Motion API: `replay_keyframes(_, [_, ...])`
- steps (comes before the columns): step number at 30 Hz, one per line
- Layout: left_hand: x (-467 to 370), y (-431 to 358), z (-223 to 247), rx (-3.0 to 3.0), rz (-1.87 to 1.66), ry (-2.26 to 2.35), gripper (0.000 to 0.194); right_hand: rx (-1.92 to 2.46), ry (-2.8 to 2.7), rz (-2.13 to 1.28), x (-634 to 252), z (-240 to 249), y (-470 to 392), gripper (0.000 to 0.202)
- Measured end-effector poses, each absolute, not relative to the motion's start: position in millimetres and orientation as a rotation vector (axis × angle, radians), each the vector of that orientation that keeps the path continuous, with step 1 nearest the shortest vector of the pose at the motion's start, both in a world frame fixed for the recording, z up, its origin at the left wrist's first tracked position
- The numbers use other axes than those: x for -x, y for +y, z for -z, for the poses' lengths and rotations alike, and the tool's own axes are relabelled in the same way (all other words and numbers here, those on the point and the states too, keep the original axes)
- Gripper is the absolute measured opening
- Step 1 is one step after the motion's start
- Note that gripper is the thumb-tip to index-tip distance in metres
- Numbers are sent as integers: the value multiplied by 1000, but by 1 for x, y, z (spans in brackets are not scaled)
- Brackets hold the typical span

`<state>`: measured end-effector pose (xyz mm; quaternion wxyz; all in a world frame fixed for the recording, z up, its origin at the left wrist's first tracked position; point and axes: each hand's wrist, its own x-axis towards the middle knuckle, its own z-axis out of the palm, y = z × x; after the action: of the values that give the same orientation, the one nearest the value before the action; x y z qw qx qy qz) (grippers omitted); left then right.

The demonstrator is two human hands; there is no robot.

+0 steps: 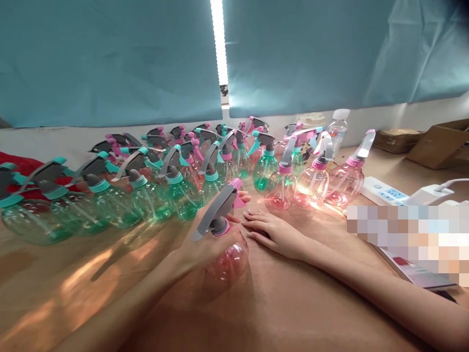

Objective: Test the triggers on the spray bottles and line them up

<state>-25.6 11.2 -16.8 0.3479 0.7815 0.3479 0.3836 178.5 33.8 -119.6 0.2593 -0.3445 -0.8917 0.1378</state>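
A pink spray bottle (229, 259) with a grey and pink trigger head stands near the middle of the brown table (286, 313). My left hand (210, 237) is wrapped round its neck and upper body, its fingers partly hidden behind the spray head. Just to the right, my right hand (276, 233) lies flat on the table, fingers spread towards the bottle and holding nothing. Beyond the hands stand a row of green spray bottles (183, 198) on the left and several pink ones (280, 188) on the right.
A white power strip (384, 190) with a plugged-in charger (427, 195) lies at the right, near a blurred-out patch. Further back are a clear water bottle (337, 129) and an open cardboard box (439, 146). Red cloth (22, 166) lies at the far left.
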Motion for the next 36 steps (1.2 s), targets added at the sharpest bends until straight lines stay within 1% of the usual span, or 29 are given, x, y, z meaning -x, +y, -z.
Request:
replay_keyframes(3, [26,11,18,-2040,-1013,899,55,938,-2415,-378,-179,120,34,35])
replay_keyframes(8, [25,10,17,-2020,-1015,891,57,938,-2412,-380,-179,121,34,35])
replay_keyframes(20, [23,10,14,-2056,-1040,922,51,936,-2412,-389,-179,123,35,34])
replay_keyframes(27, [22,7,11,-2056,-946,1063,37,920,-2411,-394,-179,123,35,34])
replay_keyframes(32, [24,7,14,-2072,-925,1104,20,921,-2400,-405,-179,122,35,35])
replay_keyframes(36, [25,7,14,-2087,-930,1119,18,935,-2413,-404,-179,122,35,35])
